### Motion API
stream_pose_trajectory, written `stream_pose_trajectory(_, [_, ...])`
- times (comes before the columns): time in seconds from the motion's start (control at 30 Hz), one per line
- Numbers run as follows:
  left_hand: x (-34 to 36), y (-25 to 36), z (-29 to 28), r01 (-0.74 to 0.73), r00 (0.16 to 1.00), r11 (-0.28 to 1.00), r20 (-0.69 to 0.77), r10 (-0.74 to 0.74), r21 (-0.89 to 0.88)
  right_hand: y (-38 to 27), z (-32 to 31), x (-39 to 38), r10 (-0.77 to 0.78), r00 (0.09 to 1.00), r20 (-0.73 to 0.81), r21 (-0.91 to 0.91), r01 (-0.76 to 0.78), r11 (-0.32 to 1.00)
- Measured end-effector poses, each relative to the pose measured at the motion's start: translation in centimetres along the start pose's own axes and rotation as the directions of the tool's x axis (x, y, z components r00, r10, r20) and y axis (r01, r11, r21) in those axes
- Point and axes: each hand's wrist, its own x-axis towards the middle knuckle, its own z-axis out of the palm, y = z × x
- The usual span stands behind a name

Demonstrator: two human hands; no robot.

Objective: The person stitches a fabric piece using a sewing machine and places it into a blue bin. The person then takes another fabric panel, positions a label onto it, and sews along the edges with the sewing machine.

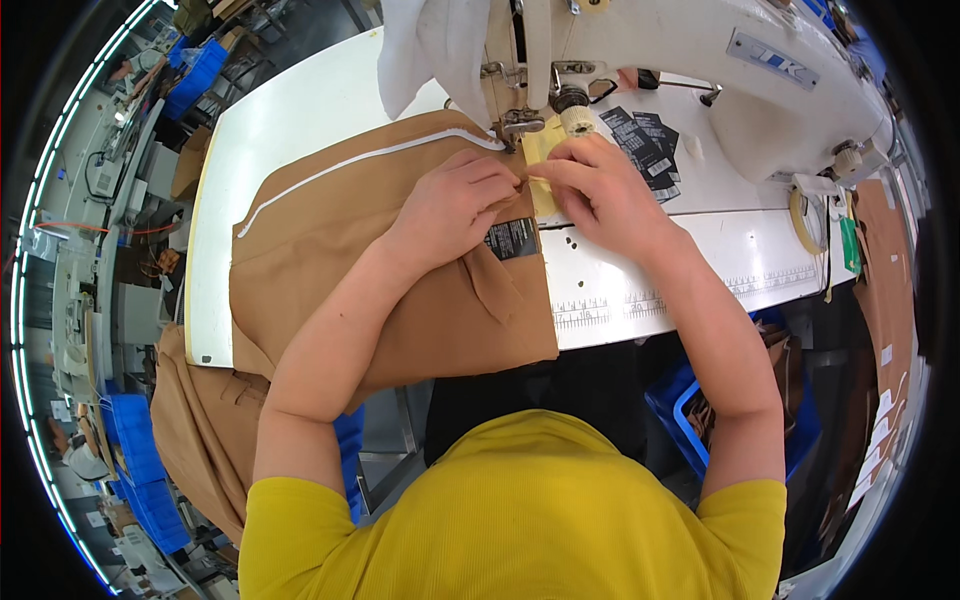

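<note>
A brown fabric piece [330, 290] lies on the white sewing table, with a white strip [340, 165] running along its far edge up to the presser foot [518, 125] of the sewing machine [690, 40]. My left hand [450, 210] rests on the cloth, its fingers pinching the fabric edge just in front of the foot. Facing it, my right hand [605, 195] has its thumb and index finger closed at the same edge; its palm is over the machine bed. Partly under my left hand, a black printed label [512, 240] shows on the fabric, beside a loose brown flap [495, 285].
Loose black labels [645, 150] lie right of the needle area. A printed ruler [590, 312] runs along the table's front. A tape roll [806, 220] stands at the right end. Below is a blue bin [690, 410] of cloth; brown fabric [200, 430] hangs off the left edge.
</note>
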Motion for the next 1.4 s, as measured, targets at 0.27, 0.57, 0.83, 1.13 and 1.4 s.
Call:
stream_pose_trajectory(0.27, [0.5,-0.3,0.0,0.162,0.986,0.961,-0.006,-0.168,-0.223,0.8,0.7,-0.1,0.024,0.999,0.048,-0.003,-0.024,1.0])
stream_pose_trajectory(0.57, [0.5,-0.2,0.3,0.242,0.966,0.928,-0.019,-0.257,-0.282,0.8,0.6,0.0,0.083,0.991,0.102,0.025,-0.086,0.996])
stream_pose_trajectory(0.83, [0.6,0.0,0.0,0.239,0.967,0.93,-0.021,-0.255,-0.278,0.9,0.7,0.1,0.075,0.992,0.105,0.02,-0.078,0.997])
stream_pose_trajectory(1.13, [0.6,-0.2,0.2,0.297,0.951,0.906,0.005,-0.31,-0.303,0.9,0.5,0.2,0.078,0.989,0.129,0.032,-0.083,0.996])
stream_pose_trajectory(1.4, [0.6,0.0,0.2,0.242,0.966,0.931,-0.028,-0.259,-0.275,0.9,0.4,0.3,0.093,0.985,0.143,0.038,-0.099,0.994])
